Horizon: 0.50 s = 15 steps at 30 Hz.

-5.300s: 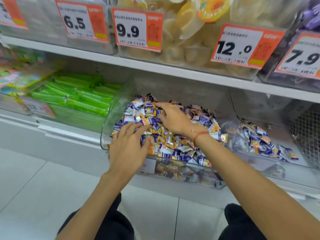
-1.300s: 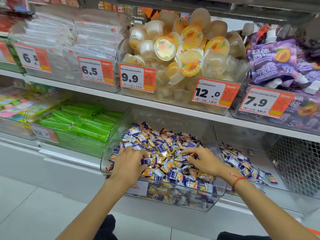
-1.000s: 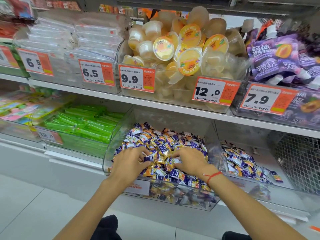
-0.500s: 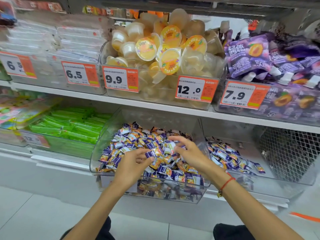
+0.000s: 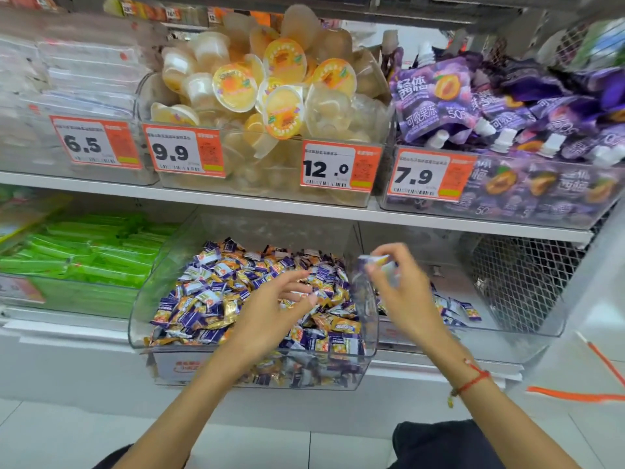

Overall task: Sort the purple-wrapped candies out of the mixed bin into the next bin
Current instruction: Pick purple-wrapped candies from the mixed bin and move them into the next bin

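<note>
Here, crinkly foil candies (image 5: 216, 292), clear bin (image 5: 370, 333).

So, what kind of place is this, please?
Most likely a shop's snack aisle. Orange price tags, such as the 9.9 tag, hang on clear bins along white shelves. One bin holds jelly cups, another loose wrapped candies, sold in bulk.
</note>
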Motion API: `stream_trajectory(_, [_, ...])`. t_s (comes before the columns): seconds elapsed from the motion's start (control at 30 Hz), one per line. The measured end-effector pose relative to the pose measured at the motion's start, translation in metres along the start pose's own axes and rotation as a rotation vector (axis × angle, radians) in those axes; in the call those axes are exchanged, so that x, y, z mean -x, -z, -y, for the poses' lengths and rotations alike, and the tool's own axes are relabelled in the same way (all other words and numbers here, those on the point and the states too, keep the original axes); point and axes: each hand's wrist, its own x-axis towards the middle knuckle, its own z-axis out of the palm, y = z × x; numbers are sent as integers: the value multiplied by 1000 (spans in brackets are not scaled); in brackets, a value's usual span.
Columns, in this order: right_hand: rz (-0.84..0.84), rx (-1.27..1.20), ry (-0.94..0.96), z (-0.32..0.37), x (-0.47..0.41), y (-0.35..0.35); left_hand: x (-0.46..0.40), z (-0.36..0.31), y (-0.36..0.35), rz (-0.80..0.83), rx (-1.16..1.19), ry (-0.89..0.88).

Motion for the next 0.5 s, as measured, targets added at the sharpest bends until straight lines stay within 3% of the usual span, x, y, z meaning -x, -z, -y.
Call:
stream_trajectory(0.07, [-195,243,68,-29,-14,17,1,13,8,28,-320,-30])
stream_trajectory(0.13, [-123,423,3,-71,-31,19,1,25,15,103,-492,-48])
stream_trajectory(0.27, [617,614,-293,-133,-44,0,1,30,21,322,-557,-81])
stream_trajectory(0.3, [707,637,-319,-137,-47,-2,0,31,21,365,-577,-74])
stream_trajectory(0.37, [685,669,-297,-130,-51,-1,-2,32,20,407,-617,-66])
stream_trajectory(0.43, [486,692,-202,-104,-45,1,-4,32,18,417,-689,-81])
stream_trajectory(0.5, [224,597,15,-73,-29,0,-6,31,15,400,-752,-87])
